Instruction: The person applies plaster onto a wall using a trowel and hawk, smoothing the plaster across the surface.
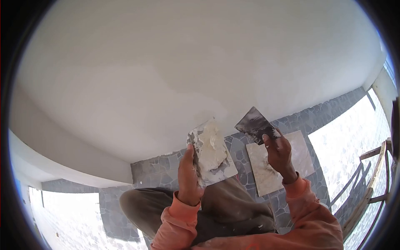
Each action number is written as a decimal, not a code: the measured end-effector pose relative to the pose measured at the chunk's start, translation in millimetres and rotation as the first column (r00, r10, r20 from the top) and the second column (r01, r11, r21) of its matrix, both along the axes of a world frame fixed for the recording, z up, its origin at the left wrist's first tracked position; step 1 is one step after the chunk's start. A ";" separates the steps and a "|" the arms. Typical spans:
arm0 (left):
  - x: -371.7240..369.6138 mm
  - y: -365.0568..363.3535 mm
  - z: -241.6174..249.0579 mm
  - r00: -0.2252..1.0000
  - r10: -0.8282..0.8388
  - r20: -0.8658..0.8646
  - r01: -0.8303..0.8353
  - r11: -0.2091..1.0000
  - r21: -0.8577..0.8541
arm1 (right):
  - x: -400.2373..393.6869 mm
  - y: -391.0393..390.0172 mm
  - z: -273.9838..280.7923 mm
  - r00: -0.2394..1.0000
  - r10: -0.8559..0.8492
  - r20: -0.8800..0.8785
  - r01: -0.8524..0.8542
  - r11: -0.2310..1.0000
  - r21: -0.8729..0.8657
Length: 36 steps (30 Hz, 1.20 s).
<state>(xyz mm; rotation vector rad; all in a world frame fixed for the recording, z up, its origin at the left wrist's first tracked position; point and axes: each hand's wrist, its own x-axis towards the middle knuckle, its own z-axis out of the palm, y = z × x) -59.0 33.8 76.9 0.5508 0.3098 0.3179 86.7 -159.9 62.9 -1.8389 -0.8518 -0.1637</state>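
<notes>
My left hand (189,177) is closed on the edge of a flat plasterer's hawk (230,170), which carries a thick heap of off-white plaster (211,148). My right hand (278,155) grips a dark, flat putty knife (255,123) with pale smears on its blade. The blade is tilted up and sits to the right of the hawk, apart from it. Behind both tools rises a whitish wall (200,54), with damp-looking darker and lighter patches low down near the hawk.
Below my right hand, a pale square board (302,154) lies on the grey stone-patterned floor (158,168). A wooden ladder (368,196) stands at the right. A curved white ledge (62,137) runs along the left. My bent knee (141,204) is low in view.
</notes>
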 end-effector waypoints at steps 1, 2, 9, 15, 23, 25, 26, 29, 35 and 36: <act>-0.6 0.5 -1.4 1.000 0.015 0.006 -0.015 1.000 -0.004 | -3.5 1.9 3.8 1.000 0.010 0.024 -0.011 0.999 0.037; -1.4 1.7 -2.5 0.999 0.033 0.012 -0.032 0.999 -0.010 | -9.4 6.5 11.6 0.998 0.012 0.059 -0.017 0.996 0.089; -4.0 2.7 3.4 0.997 0.037 0.061 -0.029 0.992 -0.122 | -30.3 39.5 46.4 0.795 0.392 0.464 -0.530 0.820 0.216; -12.1 11.4 4.4 0.997 -0.008 0.082 0.020 0.989 -0.144 | -42.1 54.0 53.6 0.538 0.597 0.595 -0.690 0.718 -0.096; -17.3 15.1 2.5 0.997 0.027 0.066 -0.022 0.997 -0.069 | -11.3 58.1 27.5 0.560 0.558 0.613 -0.510 0.815 -0.277; -17.7 17.2 0.6 0.998 0.045 0.040 -0.043 0.998 -0.041 | 1.2 58.0 20.2 0.594 0.534 0.601 -0.446 0.841 -0.307; -19.6 19.9 2.9 0.997 0.061 0.040 -0.060 0.998 -0.025 | 9.0 60.5 14.8 0.608 0.490 0.625 -0.419 0.867 -0.272; -27.0 33.9 15.9 0.993 0.104 0.052 -0.105 0.994 0.018 | 25.5 52.1 7.6 0.697 0.421 0.580 -0.298 0.906 -0.300; -44.6 67.9 24.8 0.971 0.239 -0.024 -0.226 0.944 0.241 | 16.3 38.0 22.1 0.986 -0.063 -0.155 0.083 0.989 0.124; -47.0 71.3 26.0 0.968 0.245 -0.043 -0.227 0.941 0.252 | 18.9 44.1 28.4 0.926 0.144 -0.349 0.008 0.917 0.399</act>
